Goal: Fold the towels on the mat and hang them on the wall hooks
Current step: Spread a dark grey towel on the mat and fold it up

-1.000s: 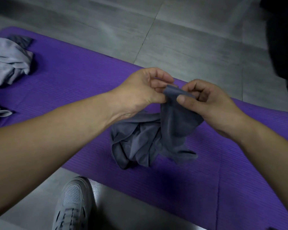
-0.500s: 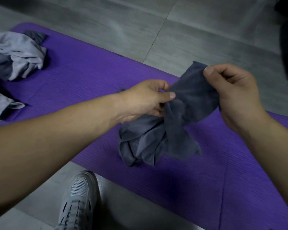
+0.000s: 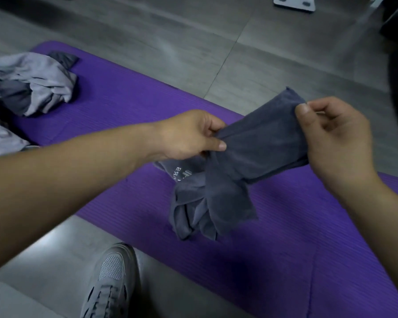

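Though bunched — 1 dark towel (image 3: 262, 143) in L hand (image 3: 189, 136), R hand (image 3: 338, 138); 1 mat (image 3: 124, 106)

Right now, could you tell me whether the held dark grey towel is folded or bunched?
Bunched: left hand and right hand pinch the dark grey towel; its rest hangs crumpled over the mat.

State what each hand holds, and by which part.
Both hold the dark towel: the left hand pinches a gathered part of its upper edge, the right hand pinches near its raised corner.
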